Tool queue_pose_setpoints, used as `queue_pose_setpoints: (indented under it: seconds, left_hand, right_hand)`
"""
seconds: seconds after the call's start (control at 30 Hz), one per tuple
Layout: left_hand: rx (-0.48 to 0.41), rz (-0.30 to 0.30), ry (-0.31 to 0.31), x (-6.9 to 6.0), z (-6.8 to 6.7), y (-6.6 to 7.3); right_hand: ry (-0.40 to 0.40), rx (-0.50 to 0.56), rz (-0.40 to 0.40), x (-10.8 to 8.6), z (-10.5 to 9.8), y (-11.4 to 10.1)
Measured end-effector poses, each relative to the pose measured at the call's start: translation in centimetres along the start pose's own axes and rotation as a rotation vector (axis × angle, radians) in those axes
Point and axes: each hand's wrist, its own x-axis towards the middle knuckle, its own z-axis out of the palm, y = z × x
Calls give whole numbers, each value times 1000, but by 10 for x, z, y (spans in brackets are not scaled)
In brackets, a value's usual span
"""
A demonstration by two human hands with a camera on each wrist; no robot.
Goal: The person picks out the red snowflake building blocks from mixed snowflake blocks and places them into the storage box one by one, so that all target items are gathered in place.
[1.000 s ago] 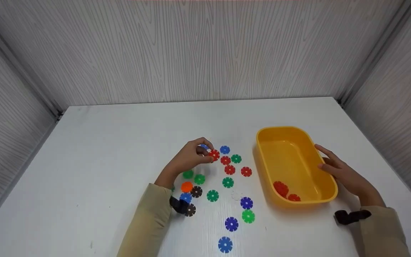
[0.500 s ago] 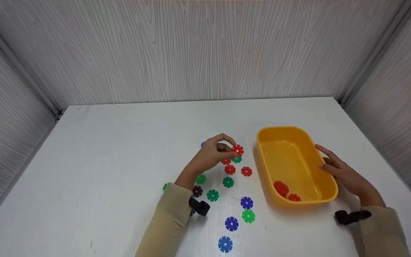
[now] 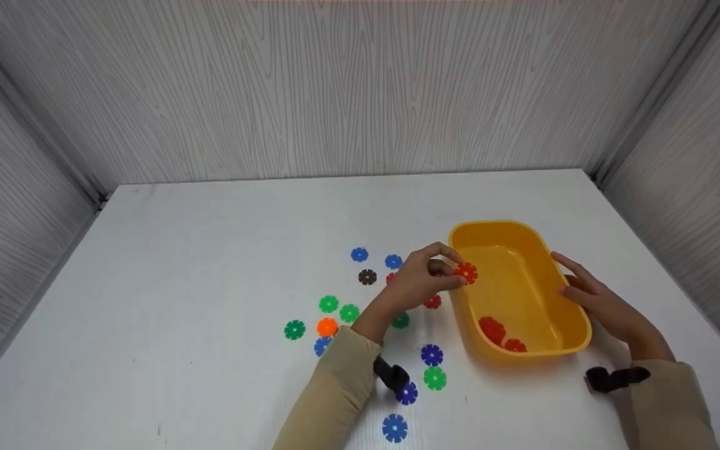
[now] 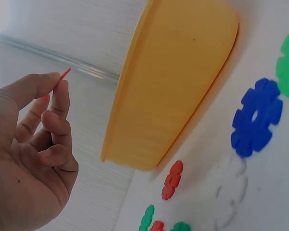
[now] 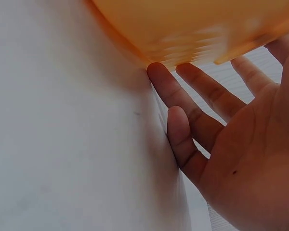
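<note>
Between thumb and index finger, my left hand (image 3: 419, 278) pinches a red notched plastic building disc (image 3: 467, 273), held above the left rim of a yellow plastic bin (image 3: 504, 281). The left wrist view shows that disc (image 4: 65, 73) edge-on, raised higher than the table. My right hand (image 3: 607, 306) holds the bin's right side, thumb over the rim and fingers against the outer wall. Inside the bin, red discs (image 3: 492, 330) lie at the near left corner. A red disc (image 3: 433, 302) on the table sits just left of the bin, partly behind my left hand.
Loose discs lie around my left forearm: blue (image 3: 359, 254), brown (image 3: 367, 277), green (image 3: 294, 329), orange (image 3: 327, 327) and purple (image 3: 432, 355). Some are covered by the sleeve. A blue disc (image 3: 394, 428) is nearest the front. Grey wood-grain panels (image 3: 335, 94) enclose the white table.
My left hand has carried the red disc rightward from over the scattered discs to the bin's left rim. My right hand and the bin have stayed in place.
</note>
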Motion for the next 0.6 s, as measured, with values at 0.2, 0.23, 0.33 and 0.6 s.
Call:
queue_pose_setpoints:
  seconds: [0.2,0.23,0.33,0.6]
  left_hand:
    - [11,-20,21,6,21,4]
    - [11,-16,19,6,23,4]
    - [5,7,4,7,30,6]
    - [35,24,-49,5,42,11]
  right_hand:
    - [5,-24,-6,0,-2,1]
    - [7,-29,-4,0,-2,1]
    - [12,-35,8,0,-1,0]
    - [13,-27,14,1,3,1]
